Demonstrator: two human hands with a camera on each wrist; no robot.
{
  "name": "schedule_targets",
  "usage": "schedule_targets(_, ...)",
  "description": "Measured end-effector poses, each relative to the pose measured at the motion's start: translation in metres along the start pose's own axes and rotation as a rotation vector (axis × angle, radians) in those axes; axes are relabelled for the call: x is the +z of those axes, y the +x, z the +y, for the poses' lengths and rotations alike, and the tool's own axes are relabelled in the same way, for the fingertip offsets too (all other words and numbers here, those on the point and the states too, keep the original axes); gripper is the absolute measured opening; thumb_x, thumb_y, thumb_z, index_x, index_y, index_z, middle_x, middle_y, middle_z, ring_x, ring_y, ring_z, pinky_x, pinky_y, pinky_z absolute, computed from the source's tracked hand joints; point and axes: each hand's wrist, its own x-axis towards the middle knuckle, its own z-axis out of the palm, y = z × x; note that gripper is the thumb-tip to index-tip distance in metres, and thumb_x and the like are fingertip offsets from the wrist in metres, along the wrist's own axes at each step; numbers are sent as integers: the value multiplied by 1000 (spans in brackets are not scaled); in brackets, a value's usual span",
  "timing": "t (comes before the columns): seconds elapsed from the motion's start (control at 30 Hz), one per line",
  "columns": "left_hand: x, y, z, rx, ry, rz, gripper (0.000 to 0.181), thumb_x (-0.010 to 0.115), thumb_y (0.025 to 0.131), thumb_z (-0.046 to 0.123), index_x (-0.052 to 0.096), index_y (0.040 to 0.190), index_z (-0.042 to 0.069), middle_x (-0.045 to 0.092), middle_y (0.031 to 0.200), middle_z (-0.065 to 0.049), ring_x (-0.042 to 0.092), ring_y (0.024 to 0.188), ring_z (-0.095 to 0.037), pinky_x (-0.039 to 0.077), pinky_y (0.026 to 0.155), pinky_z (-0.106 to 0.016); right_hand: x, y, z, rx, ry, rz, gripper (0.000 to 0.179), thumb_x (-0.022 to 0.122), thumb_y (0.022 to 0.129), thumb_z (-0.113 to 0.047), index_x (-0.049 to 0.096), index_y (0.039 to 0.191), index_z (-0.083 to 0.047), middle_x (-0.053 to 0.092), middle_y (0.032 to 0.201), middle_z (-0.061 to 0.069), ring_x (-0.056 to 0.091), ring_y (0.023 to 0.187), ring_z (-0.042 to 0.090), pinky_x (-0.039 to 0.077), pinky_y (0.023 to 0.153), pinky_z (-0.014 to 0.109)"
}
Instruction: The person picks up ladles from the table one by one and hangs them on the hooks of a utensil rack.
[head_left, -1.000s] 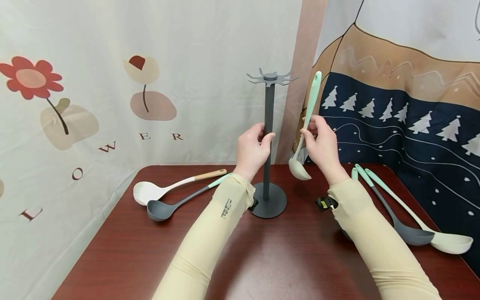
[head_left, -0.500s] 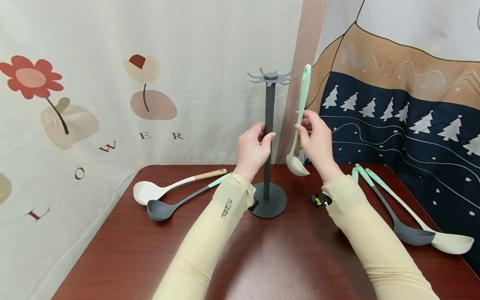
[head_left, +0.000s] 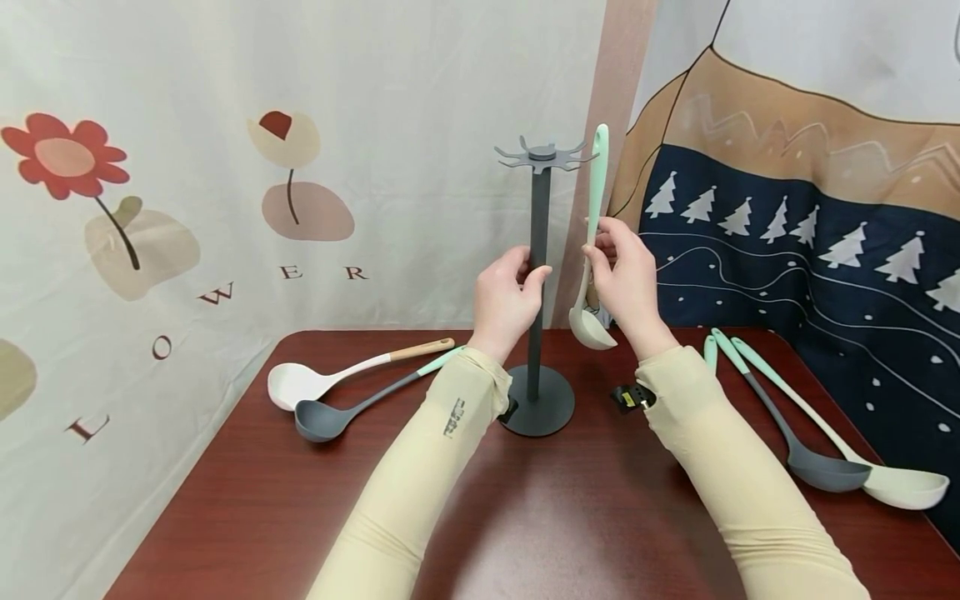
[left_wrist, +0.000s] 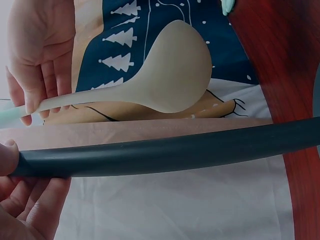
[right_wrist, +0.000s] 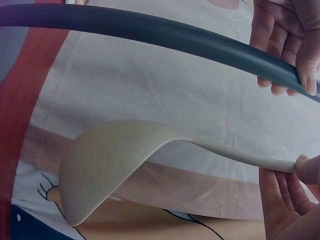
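A polished, dark red-brown table [head_left: 187,533] fills the lower part of the head view. At its left lie a white ladle [head_left: 298,387] with a wood-toned grip and, just in front, a dark grey ladle [head_left: 321,422] with a mint grip. At the right, another grey ladle [head_left: 828,472] lies beside a cream ladle [head_left: 906,487], both mint-handled; next to them shows a third mint handle [head_left: 710,353], its lower part hidden. Behind hangs white fabric [head_left: 420,108] printed with a red flower [head_left: 66,157], a tulip and scattered letters. Right of that, navy-and-tan fabric [head_left: 765,242] shows white fir trees.
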Motion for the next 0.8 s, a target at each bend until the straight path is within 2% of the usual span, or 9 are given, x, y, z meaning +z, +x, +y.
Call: schedule_targets(0.8,0,-1,0,23,-5,18,15,68,95,15,68,105,4,69,86,-6,65,76,-18,52,69,-28,7,0,-1,10,12,-30,30,64,94,1,63,124,-1,65,99,19,63,90,30,55,85,46)
